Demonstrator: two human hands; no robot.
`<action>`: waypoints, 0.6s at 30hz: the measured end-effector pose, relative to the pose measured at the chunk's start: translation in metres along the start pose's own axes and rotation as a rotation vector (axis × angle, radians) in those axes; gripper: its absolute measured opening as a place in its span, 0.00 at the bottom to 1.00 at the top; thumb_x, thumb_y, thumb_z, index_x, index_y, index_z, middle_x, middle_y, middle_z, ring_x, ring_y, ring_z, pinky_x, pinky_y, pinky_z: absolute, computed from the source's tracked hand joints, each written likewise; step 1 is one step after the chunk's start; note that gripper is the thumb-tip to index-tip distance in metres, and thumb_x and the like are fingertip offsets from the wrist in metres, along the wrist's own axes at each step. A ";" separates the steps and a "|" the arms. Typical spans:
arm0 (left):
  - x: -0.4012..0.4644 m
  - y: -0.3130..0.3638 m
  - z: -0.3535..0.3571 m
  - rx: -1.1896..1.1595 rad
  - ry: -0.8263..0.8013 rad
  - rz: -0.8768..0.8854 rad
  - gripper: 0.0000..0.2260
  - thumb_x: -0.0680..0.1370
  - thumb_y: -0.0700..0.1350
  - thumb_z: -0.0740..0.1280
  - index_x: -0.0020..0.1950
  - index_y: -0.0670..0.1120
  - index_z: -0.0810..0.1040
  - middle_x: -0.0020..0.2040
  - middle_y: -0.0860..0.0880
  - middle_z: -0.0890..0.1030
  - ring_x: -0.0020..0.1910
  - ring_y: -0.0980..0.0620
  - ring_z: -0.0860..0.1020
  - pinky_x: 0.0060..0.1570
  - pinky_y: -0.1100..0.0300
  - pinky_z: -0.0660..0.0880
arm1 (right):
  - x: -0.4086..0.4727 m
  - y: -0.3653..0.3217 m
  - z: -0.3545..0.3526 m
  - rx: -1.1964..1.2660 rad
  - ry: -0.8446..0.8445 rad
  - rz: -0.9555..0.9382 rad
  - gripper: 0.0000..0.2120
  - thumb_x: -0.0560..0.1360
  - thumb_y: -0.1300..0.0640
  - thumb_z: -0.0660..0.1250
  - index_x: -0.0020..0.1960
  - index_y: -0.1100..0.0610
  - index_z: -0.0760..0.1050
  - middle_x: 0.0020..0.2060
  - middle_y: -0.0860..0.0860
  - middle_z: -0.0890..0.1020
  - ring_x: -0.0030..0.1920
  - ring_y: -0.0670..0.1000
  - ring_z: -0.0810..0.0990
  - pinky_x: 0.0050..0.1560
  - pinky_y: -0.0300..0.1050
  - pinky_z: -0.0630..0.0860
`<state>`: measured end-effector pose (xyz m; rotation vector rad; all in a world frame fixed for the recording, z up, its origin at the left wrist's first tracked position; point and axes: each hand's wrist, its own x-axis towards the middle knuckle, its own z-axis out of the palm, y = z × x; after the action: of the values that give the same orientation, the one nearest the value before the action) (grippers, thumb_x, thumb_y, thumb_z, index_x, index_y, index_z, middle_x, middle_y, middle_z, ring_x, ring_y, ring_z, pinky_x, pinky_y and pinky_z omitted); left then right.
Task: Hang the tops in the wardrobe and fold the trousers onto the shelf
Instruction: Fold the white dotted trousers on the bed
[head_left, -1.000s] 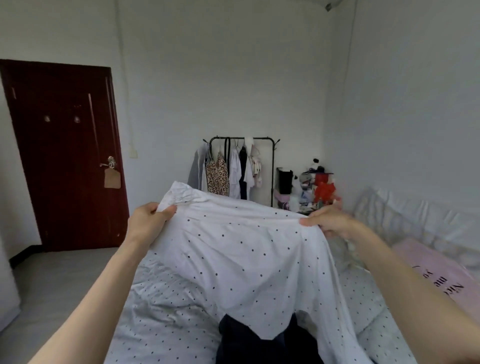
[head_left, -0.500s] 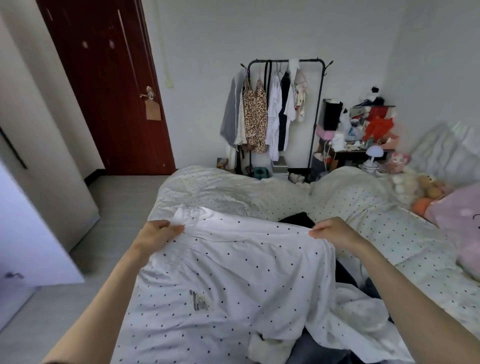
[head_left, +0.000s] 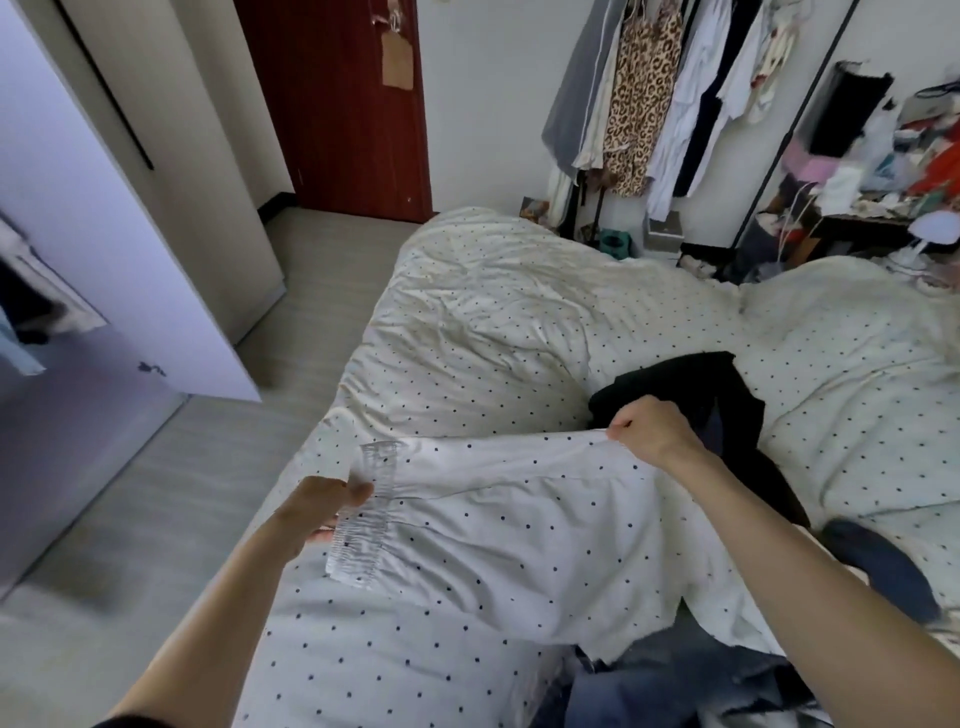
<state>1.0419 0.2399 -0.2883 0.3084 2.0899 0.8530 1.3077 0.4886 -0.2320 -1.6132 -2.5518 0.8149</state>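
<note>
A white garment with small dark dots and an elastic waistband (head_left: 524, 525) is stretched low over the bed. My left hand (head_left: 324, 506) pinches the gathered waistband at its left end. My right hand (head_left: 652, 428) grips the fabric's far right edge. A black garment (head_left: 727, 395) lies on the bed just behind my right hand. Blue denim (head_left: 675, 686) shows under the white garment's near edge.
The dotted duvet (head_left: 493, 322) covers the bed. A wardrobe door (head_left: 104, 234) stands open at left over grey floor. A clothes rail with hung tops (head_left: 670, 88) stands at the far wall beside a cluttered table (head_left: 883, 182) and a red door (head_left: 343, 104).
The white garment has come down from chest height to just above the bed. My view has tipped down and left, bringing the open wardrobe door into sight. Both hands keep their hold.
</note>
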 end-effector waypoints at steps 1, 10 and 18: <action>0.015 -0.010 -0.006 -0.009 0.017 -0.008 0.08 0.76 0.48 0.69 0.43 0.44 0.75 0.42 0.45 0.74 0.40 0.50 0.71 0.43 0.58 0.69 | 0.010 -0.010 0.015 -0.011 0.018 -0.010 0.10 0.77 0.60 0.63 0.46 0.62 0.82 0.42 0.57 0.84 0.43 0.55 0.81 0.45 0.47 0.77; 0.170 -0.064 -0.040 0.021 0.228 0.066 0.12 0.78 0.50 0.65 0.39 0.44 0.75 0.35 0.46 0.75 0.37 0.46 0.72 0.37 0.57 0.67 | 0.079 -0.094 0.160 -0.241 0.399 -0.168 0.14 0.76 0.59 0.64 0.61 0.60 0.76 0.56 0.58 0.77 0.58 0.60 0.73 0.59 0.54 0.67; 0.253 -0.123 -0.040 0.142 0.216 0.042 0.13 0.79 0.52 0.62 0.47 0.42 0.76 0.41 0.43 0.76 0.45 0.41 0.74 0.39 0.56 0.65 | 0.060 -0.120 0.327 -0.425 0.153 -0.446 0.21 0.77 0.45 0.55 0.65 0.52 0.74 0.67 0.56 0.73 0.67 0.58 0.71 0.65 0.66 0.64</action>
<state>0.8639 0.2544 -0.5088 0.3494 2.3585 0.7925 1.0875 0.3635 -0.4779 -1.0318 -2.9274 0.1136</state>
